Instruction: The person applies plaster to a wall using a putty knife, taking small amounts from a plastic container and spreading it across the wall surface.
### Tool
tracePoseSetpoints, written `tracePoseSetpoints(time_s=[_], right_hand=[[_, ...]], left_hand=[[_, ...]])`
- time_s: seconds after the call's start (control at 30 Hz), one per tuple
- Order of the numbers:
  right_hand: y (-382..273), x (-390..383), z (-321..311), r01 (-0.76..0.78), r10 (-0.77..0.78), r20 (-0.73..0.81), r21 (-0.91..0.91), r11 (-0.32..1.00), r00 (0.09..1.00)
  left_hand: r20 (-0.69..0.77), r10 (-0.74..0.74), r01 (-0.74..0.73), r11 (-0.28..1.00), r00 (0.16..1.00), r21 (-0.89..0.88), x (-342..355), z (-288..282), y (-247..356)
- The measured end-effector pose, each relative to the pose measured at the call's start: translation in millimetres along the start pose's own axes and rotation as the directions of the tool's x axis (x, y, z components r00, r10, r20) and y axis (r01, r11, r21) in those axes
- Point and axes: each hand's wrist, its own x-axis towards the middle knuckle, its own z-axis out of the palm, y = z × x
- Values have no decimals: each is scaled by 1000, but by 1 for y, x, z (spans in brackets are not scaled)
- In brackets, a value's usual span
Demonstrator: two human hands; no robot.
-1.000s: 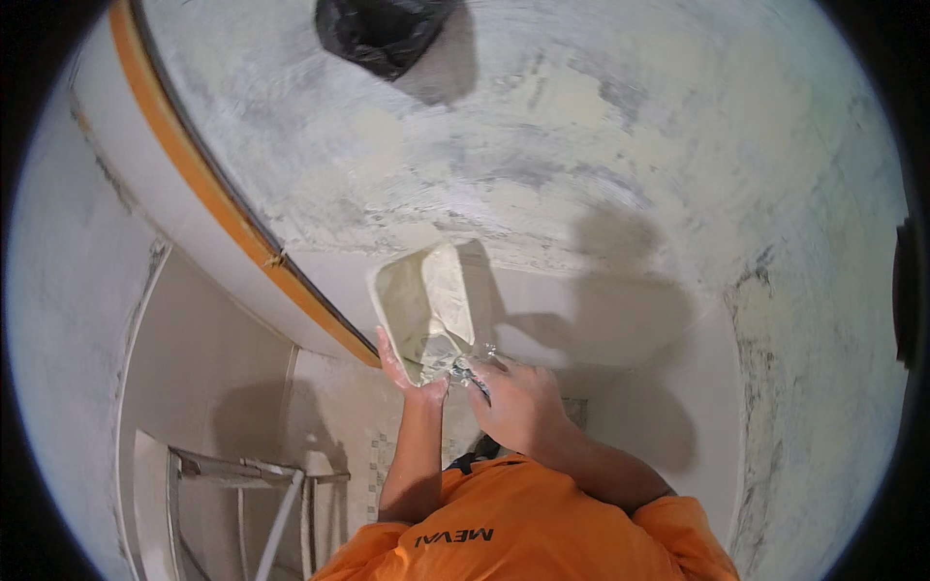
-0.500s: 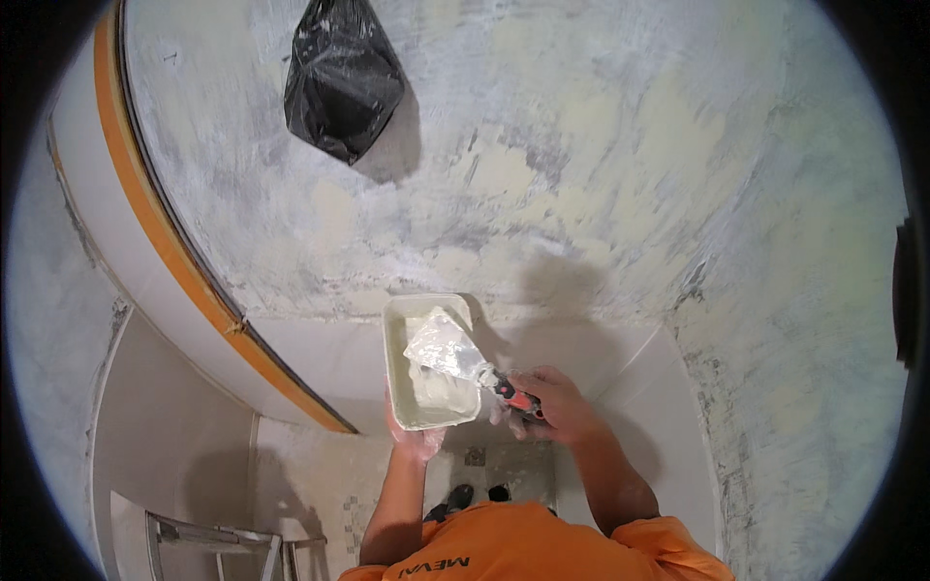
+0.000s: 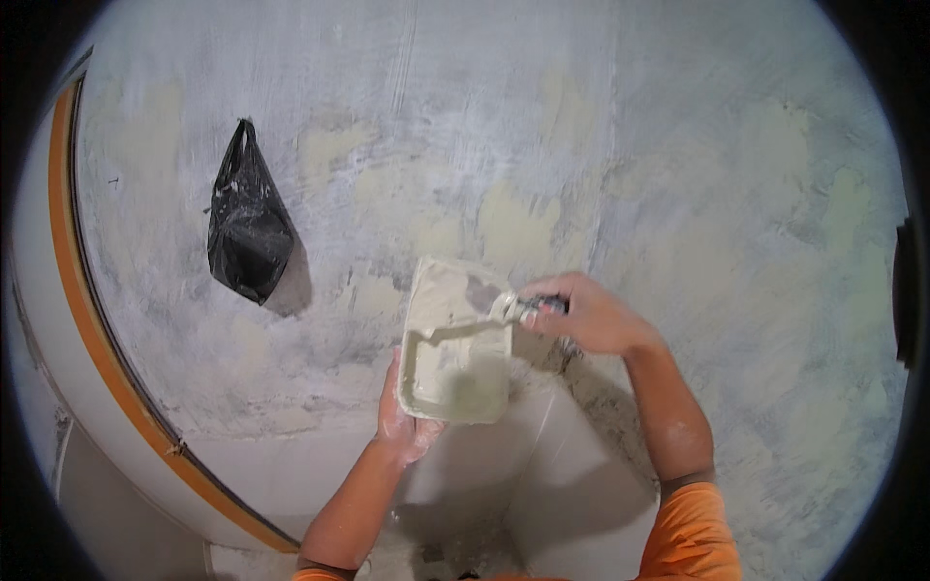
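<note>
My left hand (image 3: 407, 426) holds a shallow rectangular tray (image 3: 455, 341) of pale putty from underneath, in front of a patchy grey wall. To the right of the tray, my right hand (image 3: 586, 315) grips the handle of a putty knife (image 3: 513, 308). The knife's blade lies across the tray's upper right edge, smeared with putty. Both forearms come up from the lower edge, with orange sleeves at the bottom.
A black plastic bag (image 3: 247, 232) hangs on the wall at the upper left. An orange band (image 3: 92, 329) runs along a curved white frame on the left. The grey wall (image 3: 678, 174) carries yellowish filler patches; a smooth white surface (image 3: 572, 474) lies below.
The view has tilted up the wall, so the black bag sits lower and further left. The tray rose with my hands. The knife moved from inside the tray to its upper right edge.
</note>
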Motion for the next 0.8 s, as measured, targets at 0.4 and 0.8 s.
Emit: tracePoseSetpoints(time_s=[0.4,0.8], right_hand=[[-103,76,-109,-145,-78,-300,-652,744,951],[-81,176,-130,-122,-158,-278,-771,626,947]], left_hand=[[289,116,-92,991,950,-95,63,75,41],[151,72,-43,982,986,-183,54,62,45]])
